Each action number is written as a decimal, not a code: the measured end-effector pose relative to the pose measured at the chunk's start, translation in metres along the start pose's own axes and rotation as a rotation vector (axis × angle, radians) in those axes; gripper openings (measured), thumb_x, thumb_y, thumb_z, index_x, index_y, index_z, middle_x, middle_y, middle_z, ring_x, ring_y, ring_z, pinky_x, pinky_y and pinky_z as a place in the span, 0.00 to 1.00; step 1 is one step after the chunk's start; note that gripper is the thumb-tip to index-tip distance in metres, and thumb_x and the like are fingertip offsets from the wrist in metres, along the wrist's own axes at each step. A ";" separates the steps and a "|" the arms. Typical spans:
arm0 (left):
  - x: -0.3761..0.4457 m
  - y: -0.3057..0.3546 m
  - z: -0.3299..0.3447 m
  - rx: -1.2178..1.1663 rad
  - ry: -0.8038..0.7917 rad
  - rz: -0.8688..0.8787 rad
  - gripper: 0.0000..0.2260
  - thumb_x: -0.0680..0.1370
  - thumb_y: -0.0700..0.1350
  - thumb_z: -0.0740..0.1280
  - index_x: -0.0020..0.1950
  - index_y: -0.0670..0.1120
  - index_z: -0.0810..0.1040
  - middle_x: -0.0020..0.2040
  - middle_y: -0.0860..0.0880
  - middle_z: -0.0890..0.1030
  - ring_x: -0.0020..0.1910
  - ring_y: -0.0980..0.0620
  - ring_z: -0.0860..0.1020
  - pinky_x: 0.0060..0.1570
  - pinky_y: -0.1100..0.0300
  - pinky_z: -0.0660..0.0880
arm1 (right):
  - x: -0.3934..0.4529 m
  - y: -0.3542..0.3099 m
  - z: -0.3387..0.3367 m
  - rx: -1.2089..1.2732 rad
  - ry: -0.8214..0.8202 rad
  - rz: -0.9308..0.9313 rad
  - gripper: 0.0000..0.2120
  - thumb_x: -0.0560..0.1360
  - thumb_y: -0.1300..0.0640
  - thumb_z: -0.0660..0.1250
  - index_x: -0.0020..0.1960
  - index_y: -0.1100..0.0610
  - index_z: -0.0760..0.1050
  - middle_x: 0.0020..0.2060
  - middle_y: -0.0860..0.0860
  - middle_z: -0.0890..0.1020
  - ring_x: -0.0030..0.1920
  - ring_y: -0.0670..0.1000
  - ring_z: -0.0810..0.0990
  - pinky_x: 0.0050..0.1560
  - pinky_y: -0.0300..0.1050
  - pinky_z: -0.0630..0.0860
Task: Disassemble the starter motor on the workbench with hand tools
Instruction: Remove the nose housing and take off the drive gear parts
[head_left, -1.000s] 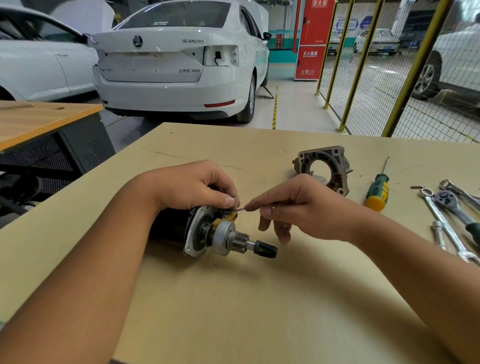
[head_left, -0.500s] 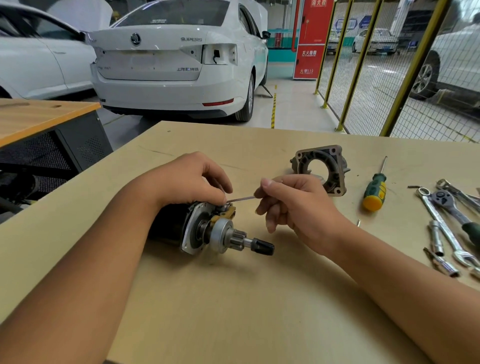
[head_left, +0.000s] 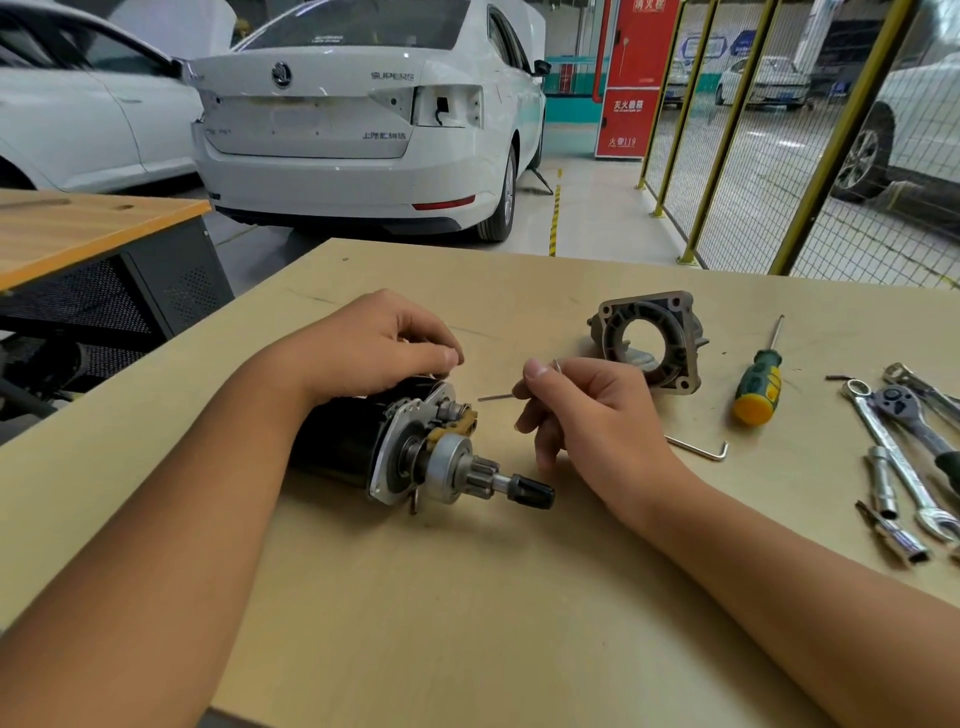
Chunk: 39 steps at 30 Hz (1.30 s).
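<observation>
Second bench: at the far left we see another wooden-topped bench (head_left: 78, 228) with a dark perforated body, apart from our worktop.
Cars: behind it stand a white saloon (head_left: 358, 119) and part of another white car (head_left: 78, 104).
Worktop: we work on a pale wooden worktop (head_left: 467, 623); its far edge runs across the middle of the view.
Left hand: our left hand (head_left: 363, 348) rests on top of the motor's dark body, fingers curled down over it and gripping it, thumb tip near the flange.
Starter motor: the starter motor (head_left: 410, 447) lies on its side left of the worktop's centre, pinion shaft and black end cap pointing right and towards the near edge.
Thin pin: a thin metal pin (head_left: 496, 397) sticks out leftward from our right fingers, its free end just clear of the motor.
Right hand: our right hand (head_left: 587, 415) pinches the pin between thumb and forefinger, the other fingers loosely curled beneath.
End housing: the removed grey end housing (head_left: 649, 338) lies towards the far edge, behind the right hand.
Hex key: a small hex key (head_left: 698, 449) lies flat just right of the right wrist.
Screwdriver: a green-and-yellow screwdriver (head_left: 756, 387) lies right of the housing, tip towards the far edge.
Spanners and sockets: by the right edge lie spanners, a ratchet and sockets (head_left: 904, 457), touching and overlapping.
</observation>
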<state>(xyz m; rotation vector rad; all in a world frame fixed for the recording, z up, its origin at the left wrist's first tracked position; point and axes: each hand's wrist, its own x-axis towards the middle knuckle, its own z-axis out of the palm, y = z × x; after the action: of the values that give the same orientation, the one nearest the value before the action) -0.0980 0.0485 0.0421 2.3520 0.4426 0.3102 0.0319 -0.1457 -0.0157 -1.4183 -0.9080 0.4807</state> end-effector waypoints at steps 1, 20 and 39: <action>-0.002 0.000 -0.003 -0.022 0.010 0.018 0.04 0.80 0.48 0.73 0.51 0.52 0.88 0.48 0.55 0.88 0.51 0.57 0.85 0.53 0.55 0.80 | -0.001 0.000 0.001 -0.024 -0.003 -0.006 0.16 0.82 0.53 0.65 0.43 0.62 0.81 0.33 0.59 0.83 0.23 0.53 0.76 0.26 0.41 0.71; -0.019 -0.008 -0.027 0.228 -0.513 0.042 0.53 0.53 0.58 0.86 0.76 0.60 0.70 0.68 0.65 0.77 0.67 0.64 0.76 0.67 0.61 0.71 | 0.001 0.005 0.000 -0.122 0.007 0.006 0.15 0.81 0.50 0.65 0.41 0.57 0.82 0.34 0.55 0.84 0.24 0.52 0.77 0.26 0.44 0.73; -0.013 -0.015 -0.023 -0.067 -0.092 0.096 0.27 0.69 0.32 0.63 0.64 0.51 0.84 0.61 0.55 0.85 0.64 0.59 0.81 0.64 0.64 0.76 | 0.002 0.001 0.001 -0.072 0.063 0.053 0.19 0.80 0.48 0.67 0.40 0.62 0.81 0.33 0.58 0.83 0.24 0.53 0.75 0.27 0.44 0.73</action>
<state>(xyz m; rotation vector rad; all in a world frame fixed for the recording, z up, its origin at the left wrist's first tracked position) -0.1215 0.0677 0.0471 2.3148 0.2720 0.2562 0.0322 -0.1435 -0.0164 -1.5179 -0.8467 0.4442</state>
